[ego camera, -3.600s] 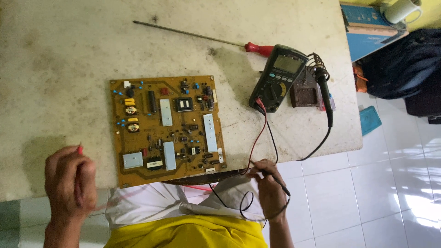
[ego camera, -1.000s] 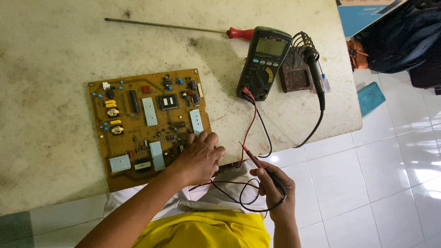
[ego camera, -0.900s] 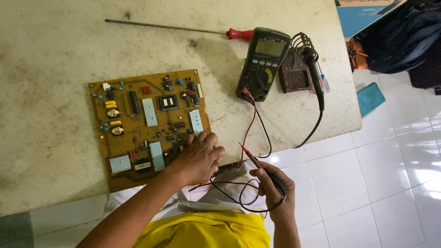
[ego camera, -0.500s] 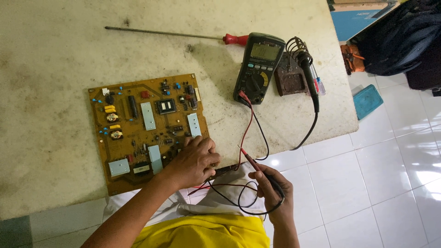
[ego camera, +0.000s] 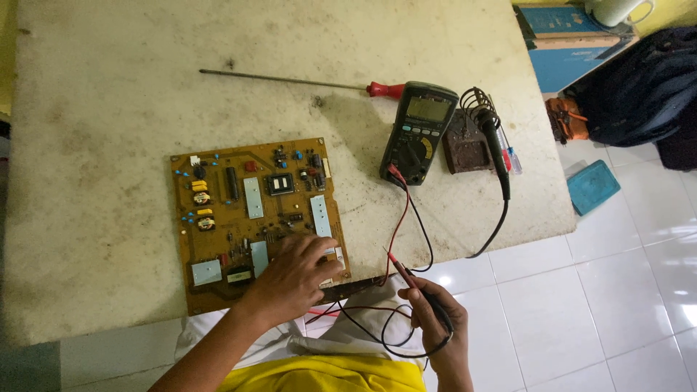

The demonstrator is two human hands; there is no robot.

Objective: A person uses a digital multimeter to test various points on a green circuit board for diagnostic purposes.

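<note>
Head camera looks down on two bare hands at the near edge of a worn pale table (ego camera: 109, 109). Right hand (ego camera: 435, 308) is closed around a probe (ego camera: 406, 274) with a red tip, pinching it between thumb and fingers; it is held off the table edge, over the white floor tiles, with the tip pointing up and to the left. Left hand (ego camera: 290, 279) lies flat on the lower right part of a yellow-brown circuit board (ego camera: 247, 218), fingers pressed together and bent a little onto the components; what is under the fingers I cannot tell.

Red and black test leads (ego camera: 399, 218) go from the right hand, loop beside the wrist, and rise up to a dark multimeter (ego camera: 420, 132) that lies on the table beyond the board's right side. Just to the right of the multimeter stands a rusty soldering stand (ego camera: 468, 145) with a black soldering iron (ego camera: 497, 149) resting in it, its cable hanging over the table edge. Beyond the board, touching the multimeter's top, lies a long screwdriver (ego camera: 305, 82) with red handle.
</note>
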